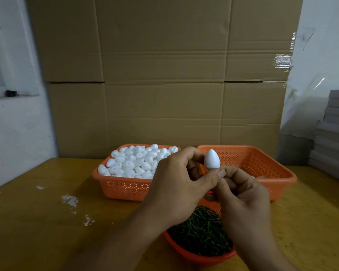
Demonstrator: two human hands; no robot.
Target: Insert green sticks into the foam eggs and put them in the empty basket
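My left hand (176, 184) pinches a white foam egg (212, 159) between its index finger and thumb, holding it upright above the baskets. My right hand (243, 198) sits just below, its curled fingertips pinched together at the egg's base. Whatever they pinch is hidden by the fingers. A pile of green sticks (204, 231) fills a small orange basket (194, 255) under my wrists. The nearly empty orange basket (274, 184) stands at the back right.
An orange basket (125, 188) heaped with several white foam eggs (133, 163) stands at the back left. All three baskets rest on a yellow-brown table (37, 222) with white foam crumbs (70, 200). Cardboard (164, 85) forms a wall behind, and stacked grey boards (333, 137) rise at the right.
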